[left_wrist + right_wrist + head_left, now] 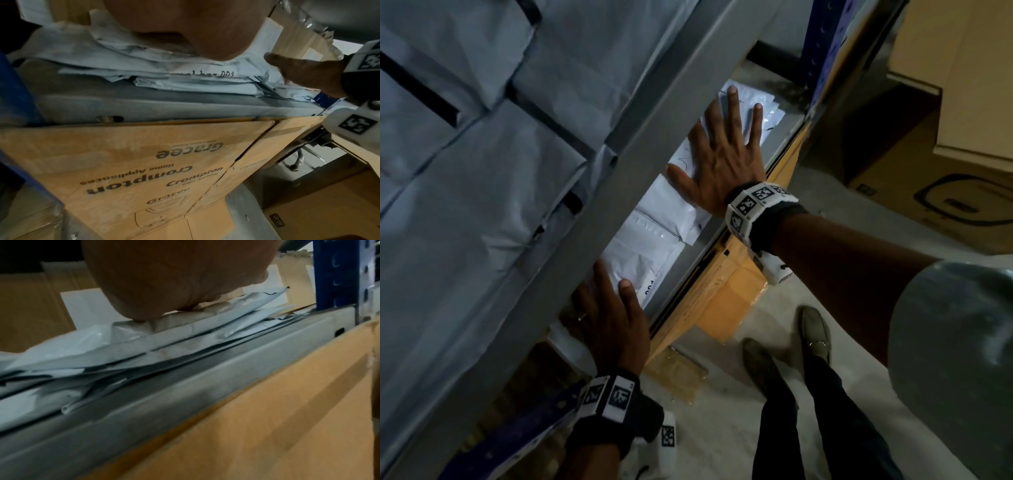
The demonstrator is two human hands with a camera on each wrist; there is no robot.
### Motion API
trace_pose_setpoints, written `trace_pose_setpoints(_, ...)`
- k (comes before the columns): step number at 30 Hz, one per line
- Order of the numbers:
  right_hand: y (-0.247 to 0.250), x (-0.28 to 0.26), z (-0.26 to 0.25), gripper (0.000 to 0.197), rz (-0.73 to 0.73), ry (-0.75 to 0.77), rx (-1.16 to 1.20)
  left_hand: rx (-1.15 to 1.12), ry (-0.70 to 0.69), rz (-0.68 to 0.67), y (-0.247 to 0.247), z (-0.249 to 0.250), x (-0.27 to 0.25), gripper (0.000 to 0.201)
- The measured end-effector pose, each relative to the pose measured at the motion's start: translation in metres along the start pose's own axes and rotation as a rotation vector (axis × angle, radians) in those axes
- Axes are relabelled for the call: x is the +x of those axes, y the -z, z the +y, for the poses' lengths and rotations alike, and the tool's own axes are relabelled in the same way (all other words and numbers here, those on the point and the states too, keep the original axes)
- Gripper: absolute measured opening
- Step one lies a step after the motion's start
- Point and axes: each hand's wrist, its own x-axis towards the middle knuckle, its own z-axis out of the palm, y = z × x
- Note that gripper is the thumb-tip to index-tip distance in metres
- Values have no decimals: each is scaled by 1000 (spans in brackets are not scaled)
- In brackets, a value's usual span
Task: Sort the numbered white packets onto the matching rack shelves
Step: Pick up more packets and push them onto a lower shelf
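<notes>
Packets point(654, 219) lie in loose, overlapping layers on the shelf point(709, 236), both hands, left hand point(613, 318) and right hand point(726, 161), pressing them flat with open fingers, so any sideways push risks sliding the slick top ones over the front lip.

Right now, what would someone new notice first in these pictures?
Two hands pressed flat on white packets spread along a grey rack shelf: the right hand farther along, the left hand nearer. Directly under the shelf sit tan cardboard boxes printed "Crompton". More pale packets fill the shelf above.
</notes>
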Motion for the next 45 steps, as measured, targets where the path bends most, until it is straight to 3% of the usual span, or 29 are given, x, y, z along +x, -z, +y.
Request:
trace_pose_setpoints(13,-9,1,-7,104,-35,-4,-22,11,41,-87,-6,3,5,61)
trace_pose_setpoints(20,12,14,3,106,-10,-81,28,-34,115,-50,0,21,-3,65)
trace_pose_setpoints(36,19,14,10,106,-155,-121,31,16,71,7,-18,18,-1,64)
trace_pose_setpoints(40,38,3,8,95,-119,-112,85,-20,91,63,2,25,-3,60)
trace_pose_setpoints(45,69,-44,5,64,-48,-122,231,-89,100,118,54,52,-10,50)
